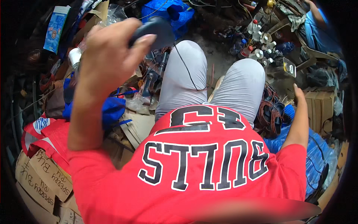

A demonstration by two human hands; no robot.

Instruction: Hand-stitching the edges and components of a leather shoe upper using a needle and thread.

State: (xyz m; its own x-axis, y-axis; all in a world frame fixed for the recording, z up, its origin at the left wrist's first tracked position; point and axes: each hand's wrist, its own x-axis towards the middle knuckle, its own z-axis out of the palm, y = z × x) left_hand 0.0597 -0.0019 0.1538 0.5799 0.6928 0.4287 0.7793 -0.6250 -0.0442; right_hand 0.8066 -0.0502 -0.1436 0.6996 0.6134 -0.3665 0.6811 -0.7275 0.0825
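- Two hands were seen from above, over a red shirt (pixel 194 175) and grey trousers (pixel 209 82).
- The left hand (pixel 112 56) was raised high and was closed tight around a dark grey tool handle (pixel 153 31).
- The handle was held up near the camera, above the left knee, with the thumb pressed along its side.
- A thin black cord (pixel 186 69) was draped down over the left trouser leg, below the handle.
- The right hand (pixel 300 95) was stretched out low on the right side. Only its edge was shown, so it could not be told if it was open or closed.
- Coils of brown wire (pixel 272 114) were piled just beside the right hand, next to the right knee.
- A blue plastic sheet (pixel 317 156) was spread under the right arm.
- White plastic bottles (pixel 261 44) were stood together on the ground, well past the right knee.
- Brown cardboard boxes (pixel 41 179) were stacked at the lower left.
- A blue cloth (pixel 110 108) was bunched up under the left arm.
- A blue bag (pixel 171 13) was left on the ground at the top, behind the handle.
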